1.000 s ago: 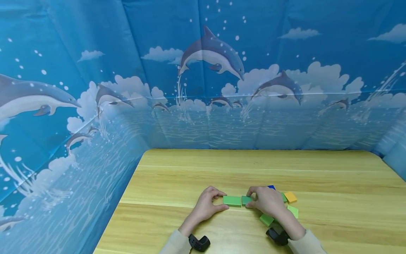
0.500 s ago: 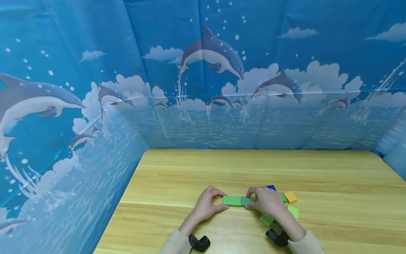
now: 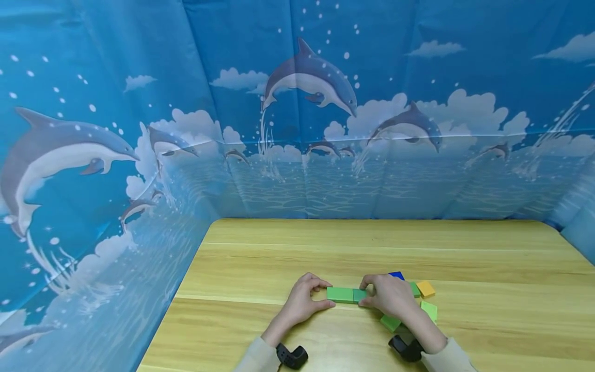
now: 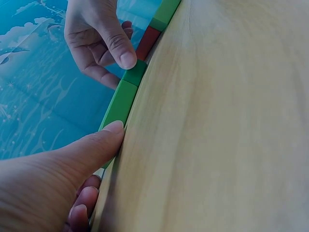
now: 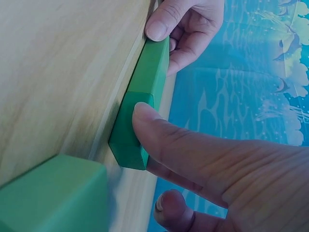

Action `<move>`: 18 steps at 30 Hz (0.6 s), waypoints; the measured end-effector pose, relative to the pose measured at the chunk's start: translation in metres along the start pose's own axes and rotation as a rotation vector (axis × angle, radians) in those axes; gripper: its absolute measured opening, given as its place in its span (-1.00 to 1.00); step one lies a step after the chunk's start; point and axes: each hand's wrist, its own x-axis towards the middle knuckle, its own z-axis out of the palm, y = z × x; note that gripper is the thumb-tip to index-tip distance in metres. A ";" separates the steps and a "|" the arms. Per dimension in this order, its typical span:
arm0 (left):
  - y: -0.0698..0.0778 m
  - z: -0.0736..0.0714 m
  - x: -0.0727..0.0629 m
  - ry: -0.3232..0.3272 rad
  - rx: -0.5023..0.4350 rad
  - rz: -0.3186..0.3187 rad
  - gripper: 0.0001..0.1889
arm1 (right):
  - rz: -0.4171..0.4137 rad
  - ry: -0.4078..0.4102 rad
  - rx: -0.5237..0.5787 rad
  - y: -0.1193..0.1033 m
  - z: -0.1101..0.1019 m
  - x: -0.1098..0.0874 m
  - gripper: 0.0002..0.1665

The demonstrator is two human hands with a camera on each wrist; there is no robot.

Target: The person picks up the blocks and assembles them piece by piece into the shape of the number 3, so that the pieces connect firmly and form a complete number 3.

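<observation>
On the wooden table a long light green block [image 3: 340, 295] lies in line with a shorter dark green block [image 3: 359, 296], end to end and touching. The left hand [image 3: 304, 299] pinches the left end of the light green block, thumb on the near side and a finger on the far side. Between thumb and fingers, the right hand [image 3: 390, 294] grips the dark green block, covering its right part in the head view. The right wrist view shows the thumb pressed on the near face of that dark green block [image 5: 126, 130].
Loose blocks lie around the right hand: blue [image 3: 396, 274], orange [image 3: 425, 289], yellow-green [image 3: 429, 310] and green [image 3: 390, 323]. A red block [image 4: 147, 43] shows in the left wrist view. Behind the table [image 3: 260, 248] hangs a dolphin-printed curtain [image 3: 279, 191].
The right hand has slid the dark green block slightly left, closing the thin gap to the light green block. The left hand has stayed in place.
</observation>
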 end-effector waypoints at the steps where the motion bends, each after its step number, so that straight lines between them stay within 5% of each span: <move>1: 0.000 0.000 0.000 -0.001 -0.004 0.000 -0.60 | 0.000 0.001 0.001 0.000 0.000 0.000 -0.69; 10: -0.004 0.000 0.001 0.001 -0.007 0.007 -0.60 | 0.003 -0.028 0.022 -0.001 -0.001 0.001 -0.68; 18: -0.003 0.000 0.001 -0.005 -0.001 0.003 -0.61 | -0.064 -0.091 0.179 0.019 -0.019 0.004 -0.58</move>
